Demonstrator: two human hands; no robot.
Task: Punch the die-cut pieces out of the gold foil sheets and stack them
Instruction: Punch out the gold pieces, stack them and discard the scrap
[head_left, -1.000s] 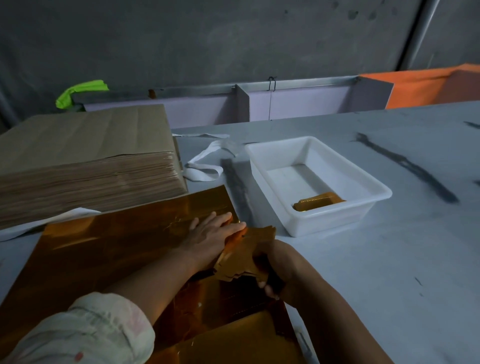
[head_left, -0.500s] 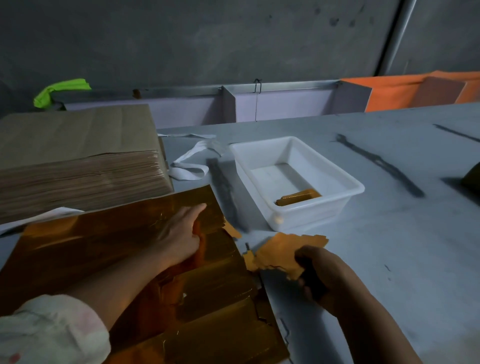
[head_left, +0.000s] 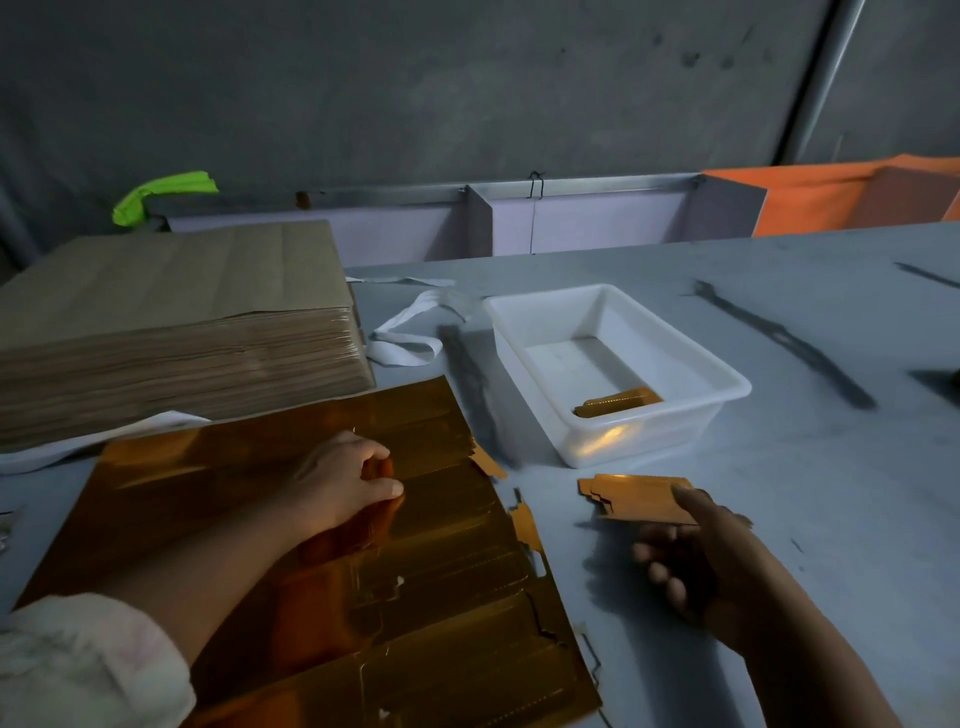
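Observation:
A large gold foil sheet (head_left: 218, 488) lies flat on the grey table at the lower left, its right edge torn and notched. My left hand (head_left: 345, 480) presses on the sheet near its middle, fingers curled against the foil. My right hand (head_left: 696, 551) is to the right of the sheet, above the table, and pinches a small bundle of punched gold pieces (head_left: 631, 493) between thumb and fingers. A white plastic tray (head_left: 722, 384) behind the right hand holds a short stack of gold pieces (head_left: 618, 402) at its front.
A thick stack of brown paper sheets (head_left: 171, 322) fills the back left. White strap loops (head_left: 410, 338) lie between that stack and the tray. A low grey divider (head_left: 519, 218) and orange boards (head_left: 857, 197) run along the table's far edge. Dark streaks mark the table right.
My right hand has carried the bundle of punched pieces away from the sheet to the right. My left hand has slid a little toward me on the foil.

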